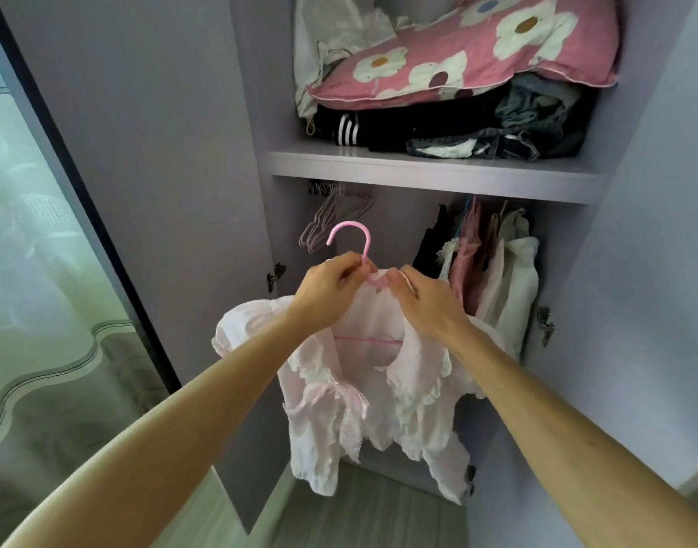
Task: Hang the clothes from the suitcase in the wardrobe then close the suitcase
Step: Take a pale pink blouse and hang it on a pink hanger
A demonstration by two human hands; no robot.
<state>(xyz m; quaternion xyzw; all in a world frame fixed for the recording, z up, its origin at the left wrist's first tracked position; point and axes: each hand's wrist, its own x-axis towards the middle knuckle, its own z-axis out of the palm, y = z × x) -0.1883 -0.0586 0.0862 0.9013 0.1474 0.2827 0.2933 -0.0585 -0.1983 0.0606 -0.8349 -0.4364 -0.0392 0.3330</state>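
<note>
i hold a frilly pale pink blouse (379, 393) on a pink plastic hanger (349, 230) before the open lilac wardrobe (256, 92). the fingers of my left hand (331, 288) pinch the hanger's neck; those of my right hand (428, 302) pinch the collar. next, i judge: lift the hook to the rail, unseen beneath the shelf (418, 168).

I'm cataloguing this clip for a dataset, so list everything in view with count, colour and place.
shelf: one, lilac-grey, upper middle
pillow: one, pink with white flowers, atop the shelf pile
folded clothes: one pile, black and denim blue, on the shelf under the pillow
empty hangers: several, pale, hanging under the shelf, left
hung clothes: several, black, pink, cream, under the shelf, right
pink hanger: one, pink, held up in front, carrying the blouse
blouse: one, pale pink and white, frilled, on the pink hanger
left hand: one, pinches the pink hanger's neck
right hand: one, pinches the blouse's collar
</note>
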